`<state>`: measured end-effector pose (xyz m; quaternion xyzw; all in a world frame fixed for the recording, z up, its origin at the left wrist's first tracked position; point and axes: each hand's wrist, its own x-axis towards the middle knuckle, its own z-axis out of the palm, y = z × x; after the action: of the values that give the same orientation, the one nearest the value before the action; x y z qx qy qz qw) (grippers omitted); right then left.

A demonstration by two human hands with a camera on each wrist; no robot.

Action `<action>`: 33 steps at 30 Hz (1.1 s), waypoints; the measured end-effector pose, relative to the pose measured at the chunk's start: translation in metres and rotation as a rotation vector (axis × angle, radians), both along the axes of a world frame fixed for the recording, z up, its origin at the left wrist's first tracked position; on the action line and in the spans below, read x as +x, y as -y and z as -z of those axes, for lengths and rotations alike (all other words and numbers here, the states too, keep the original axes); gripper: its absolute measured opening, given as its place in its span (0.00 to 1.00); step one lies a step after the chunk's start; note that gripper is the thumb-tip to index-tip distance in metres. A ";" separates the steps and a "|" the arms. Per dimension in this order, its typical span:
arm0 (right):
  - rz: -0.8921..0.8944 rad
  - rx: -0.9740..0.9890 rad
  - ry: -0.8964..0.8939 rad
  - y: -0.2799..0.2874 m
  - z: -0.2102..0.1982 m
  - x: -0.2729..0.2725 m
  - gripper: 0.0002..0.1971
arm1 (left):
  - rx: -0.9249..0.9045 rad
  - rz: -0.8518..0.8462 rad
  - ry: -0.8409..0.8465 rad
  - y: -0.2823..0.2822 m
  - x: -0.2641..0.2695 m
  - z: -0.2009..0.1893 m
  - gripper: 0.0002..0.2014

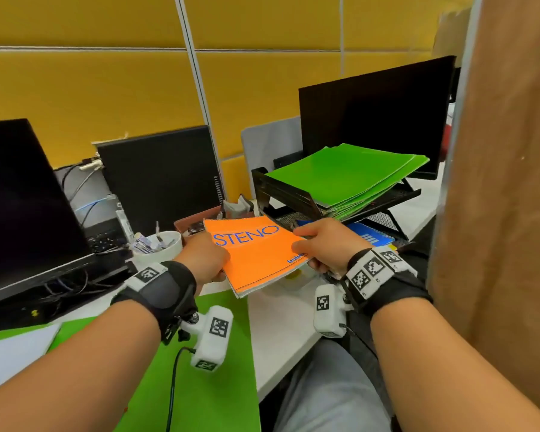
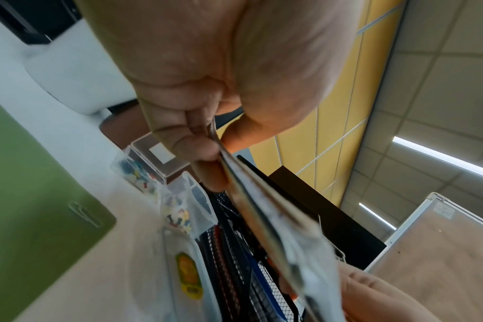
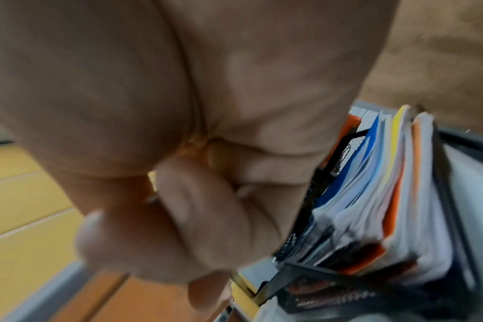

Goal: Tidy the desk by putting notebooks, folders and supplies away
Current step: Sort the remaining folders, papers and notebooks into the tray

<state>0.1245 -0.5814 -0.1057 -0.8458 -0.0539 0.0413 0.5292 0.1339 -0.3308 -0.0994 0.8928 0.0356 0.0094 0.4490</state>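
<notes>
An orange spiral notebook (image 1: 256,254) marked STENO hangs above the desk, just in front of the black mesh tray rack (image 1: 281,188). My left hand (image 1: 215,260) pinches its near left edge, thumb on the cover; the left wrist view shows that pinch (image 2: 215,141) on the notebook's edge (image 2: 262,217). My right hand (image 1: 306,247) grips the right corner, thumb on top and fingers underneath. The rack's top tier carries green folders (image 1: 343,176). A blue notebook (image 1: 368,236) lies in the lower tier, where the right wrist view shows a stack of notebooks (image 3: 386,196).
A green folder (image 1: 200,369) and white paper (image 1: 13,353) lie on the near desk. A white cup of pens (image 1: 161,244) stands left of the notebook. Clear boxes of push pins (image 2: 141,172) sit under it. Monitors (image 1: 378,113) stand behind; a brown partition (image 1: 505,182) is at right.
</notes>
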 end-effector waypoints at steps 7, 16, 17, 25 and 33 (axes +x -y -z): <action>0.052 0.067 -0.081 0.046 0.020 0.009 0.17 | -0.110 0.047 -0.041 0.046 0.001 0.003 0.15; 0.434 0.328 0.023 0.091 0.033 0.026 0.14 | -0.351 0.049 -0.012 0.110 0.030 0.006 0.17; 0.460 0.315 0.039 0.093 0.036 0.029 0.18 | -0.337 0.059 -0.012 0.117 0.035 0.007 0.15; 0.498 -0.202 0.138 0.095 0.040 0.034 0.17 | 0.073 0.172 -0.002 0.153 0.050 0.012 0.32; 0.604 -0.182 0.160 0.105 0.041 0.041 0.19 | 0.165 0.211 -0.040 0.162 0.063 0.021 0.35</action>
<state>0.1651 -0.6861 -0.1470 -0.8680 0.1619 -0.1794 0.4339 0.1965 -0.4923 -0.1207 0.9255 -0.0507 -0.0530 0.3715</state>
